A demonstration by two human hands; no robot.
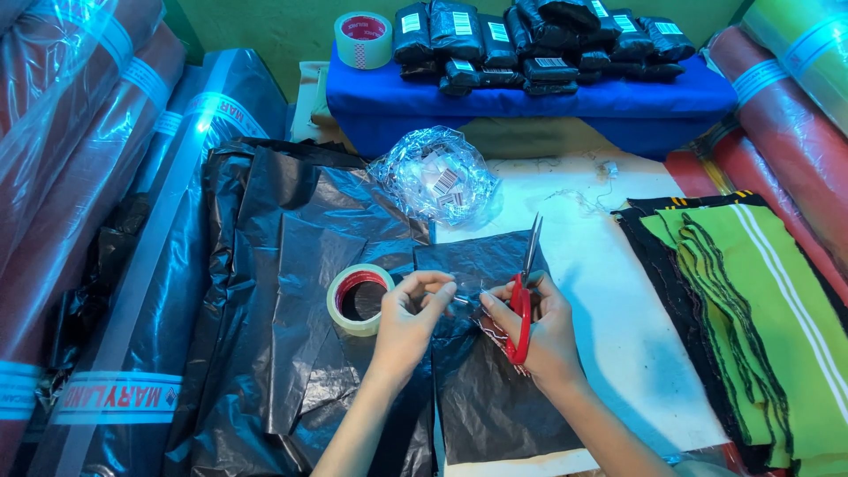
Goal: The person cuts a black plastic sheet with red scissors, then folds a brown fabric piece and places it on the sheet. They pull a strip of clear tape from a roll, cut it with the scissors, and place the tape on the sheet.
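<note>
Right hand (541, 320) grip on red-handled scissors (525, 291), blades pointing up, away.

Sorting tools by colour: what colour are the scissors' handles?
Red, on the scissors in the right hand; head view.

Small packing/sewing workshop. Wrapped fabric rolls (71, 132) line both sides, cut green-and-black cloth pieces (751, 309) stacked on the white table (618, 336), black plastic sheets (309, 265), tape rolls (363, 39), bagged black packets (539, 44) piled on a blue bench (530, 102).
</note>
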